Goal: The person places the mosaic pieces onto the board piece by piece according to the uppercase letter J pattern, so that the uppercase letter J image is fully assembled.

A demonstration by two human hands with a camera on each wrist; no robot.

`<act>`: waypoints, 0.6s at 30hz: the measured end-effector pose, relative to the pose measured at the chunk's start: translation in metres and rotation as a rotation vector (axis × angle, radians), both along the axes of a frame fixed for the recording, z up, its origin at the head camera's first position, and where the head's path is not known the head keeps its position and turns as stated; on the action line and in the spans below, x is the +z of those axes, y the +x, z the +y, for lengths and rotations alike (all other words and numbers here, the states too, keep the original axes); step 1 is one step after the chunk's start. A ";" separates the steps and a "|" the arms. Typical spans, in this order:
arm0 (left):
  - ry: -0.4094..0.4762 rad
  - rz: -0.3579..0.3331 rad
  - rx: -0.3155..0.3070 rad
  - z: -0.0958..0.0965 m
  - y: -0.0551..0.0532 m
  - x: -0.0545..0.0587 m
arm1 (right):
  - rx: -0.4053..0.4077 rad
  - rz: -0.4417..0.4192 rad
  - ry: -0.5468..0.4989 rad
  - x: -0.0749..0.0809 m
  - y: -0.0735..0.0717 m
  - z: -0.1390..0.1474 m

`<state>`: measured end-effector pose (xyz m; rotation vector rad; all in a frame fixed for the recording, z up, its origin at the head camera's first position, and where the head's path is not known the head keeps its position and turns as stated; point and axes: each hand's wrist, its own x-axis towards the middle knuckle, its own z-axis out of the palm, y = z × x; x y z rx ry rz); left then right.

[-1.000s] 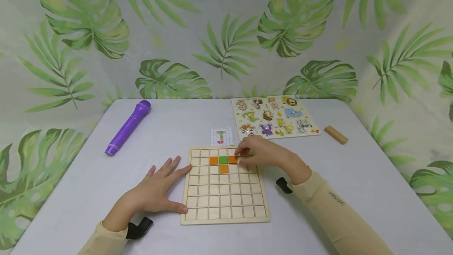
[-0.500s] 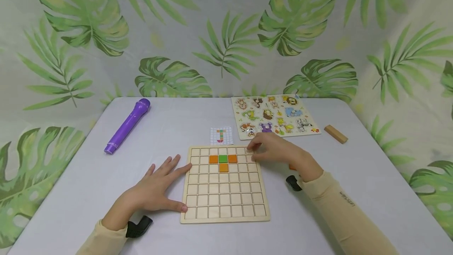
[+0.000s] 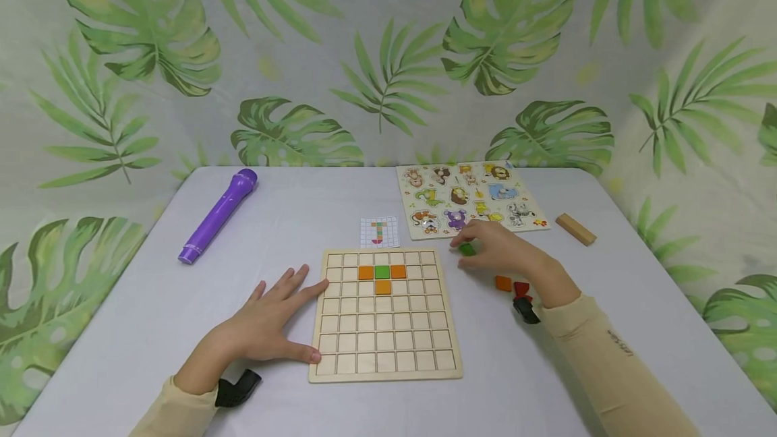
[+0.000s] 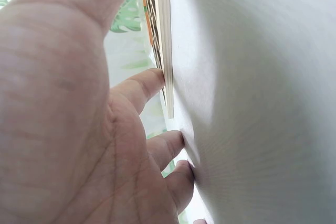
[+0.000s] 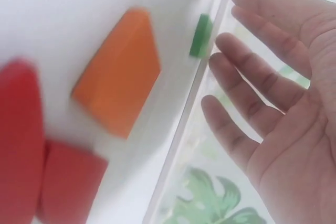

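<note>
A wooden grid board (image 3: 350, 342) lies flat on the table. Set in its upper cells are two orange tiles (image 3: 366, 273) with a green tile (image 3: 382, 272) between them, and a yellow-orange tile (image 3: 383, 287) below the green one. My left hand (image 3: 264, 326) rests with spread fingers at the board's left edge, thumb and index finger touching it. To the right of the board, my right hand (image 3: 506, 248) hovers around a loose green tile (image 3: 467, 249). In the right wrist view the fingers stand apart from that loose green tile (image 5: 200, 38).
Near the right wrist lie an orange tile (image 3: 503, 283) and red pieces (image 3: 521, 288). Behind the board is a pattern card (image 3: 391, 238). An animal puzzle (image 3: 443, 197) and wooden block (image 3: 577, 230) lie back right, a purple toy microphone (image 3: 218, 218) back left.
My right hand has left the right-hand orange tile on the board and moved right, off the board, to the loose green tile. The left hand stays where it was.
</note>
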<state>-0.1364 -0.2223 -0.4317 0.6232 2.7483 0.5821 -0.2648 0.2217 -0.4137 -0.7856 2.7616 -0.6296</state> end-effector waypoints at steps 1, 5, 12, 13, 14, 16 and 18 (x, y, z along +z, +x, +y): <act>-0.001 0.000 0.001 0.000 0.000 0.000 | 0.001 0.000 0.004 0.000 0.000 0.002; 0.002 -0.002 0.005 0.000 0.001 0.002 | 0.007 -0.001 0.017 -0.002 -0.002 0.008; -0.004 -0.006 0.010 0.001 0.001 0.002 | 0.026 0.004 0.031 -0.002 -0.004 0.011; -0.005 -0.006 0.010 0.001 0.001 0.002 | 0.024 0.005 0.033 -0.002 -0.005 0.011; -0.004 -0.006 0.010 0.001 0.001 0.002 | 0.023 0.008 0.034 -0.002 -0.005 0.011; -0.002 -0.005 0.010 0.001 0.001 0.002 | 0.021 0.011 0.034 -0.002 -0.005 0.011; 0.000 -0.006 0.010 0.001 0.001 0.002 | 0.014 0.010 0.032 -0.003 -0.006 0.011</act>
